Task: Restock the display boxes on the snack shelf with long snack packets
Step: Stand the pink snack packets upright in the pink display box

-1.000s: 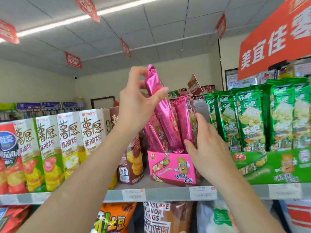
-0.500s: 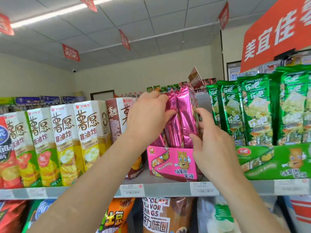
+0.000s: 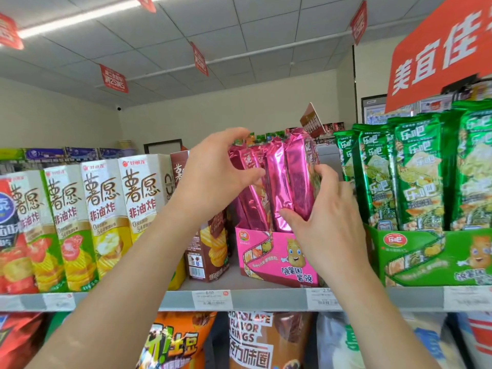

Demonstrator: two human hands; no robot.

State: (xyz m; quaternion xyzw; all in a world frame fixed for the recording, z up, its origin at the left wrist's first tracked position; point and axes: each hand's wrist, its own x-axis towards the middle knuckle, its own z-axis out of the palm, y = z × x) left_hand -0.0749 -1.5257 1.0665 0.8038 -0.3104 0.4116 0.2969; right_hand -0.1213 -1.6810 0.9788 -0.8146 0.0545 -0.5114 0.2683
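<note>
Pink packets [image 3: 279, 182] are stood upright in the pink display box [image 3: 277, 258] on the shelf [image 3: 266, 299], tops tilted slightly left. The bunch is gripped from both sides. Left hand [image 3: 213, 174] is curled over the upper left part, with the thumb pressed to a packet front. Right hand [image 3: 330, 222] is wrapped round the lower right part, with the thumb laid across the fronts just above the box rim and the fingers curled round the right edge. Green packets [image 3: 415, 169] are packed in a green display box [image 3: 426, 254] just beside, on the right. Chip cartons [image 3: 103, 217] are lined up on the left, with a brown carton [image 3: 210, 251] nearest the pink box.
</note>
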